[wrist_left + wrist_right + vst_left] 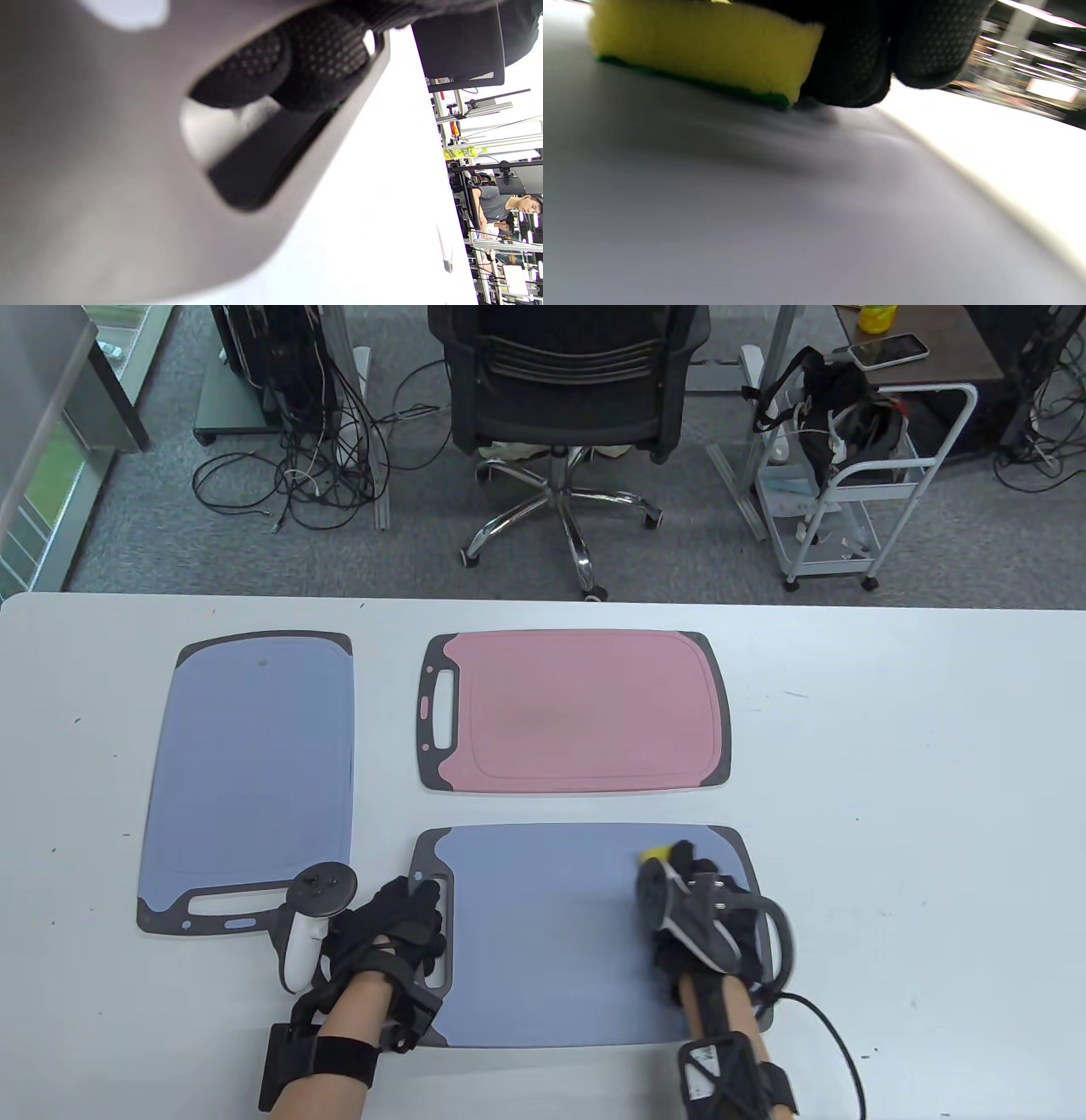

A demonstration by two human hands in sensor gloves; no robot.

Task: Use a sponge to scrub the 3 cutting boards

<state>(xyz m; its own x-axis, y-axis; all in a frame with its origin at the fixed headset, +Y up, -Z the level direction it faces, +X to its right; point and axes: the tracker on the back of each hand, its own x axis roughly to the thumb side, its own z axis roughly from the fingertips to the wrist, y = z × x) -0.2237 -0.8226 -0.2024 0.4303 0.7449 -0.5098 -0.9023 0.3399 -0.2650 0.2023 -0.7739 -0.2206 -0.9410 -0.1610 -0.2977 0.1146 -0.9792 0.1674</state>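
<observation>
Right hand (pixel 704 912): grip closed around a yellow sponge (pixel 655 854) with a green underside, fingers curled over its top; the green face lies flat on the near blue cutting board (pixel 551 933), directly under the grip, toward that board's right end. Left hand (pixel 394 925): grip on the handle end of the same board, fingertips (pixel 326 55) hooked into the handle slot (pixel 237 169), holding the board against the tabletop (pixel 891 814). Pink cutting board (pixel 585 712): flat on the tabletop, beyond both grips, just past the far edge of the held board, handle to its left, apart from it. Second blue cutting board (pixel 250 780): flat, lengthwise, just left of the left grip, handle end nearest the person, not touched. Office chair (pixel 568 398) and white cart (pixel 857 492): on the floor well beyond the tabletop.
</observation>
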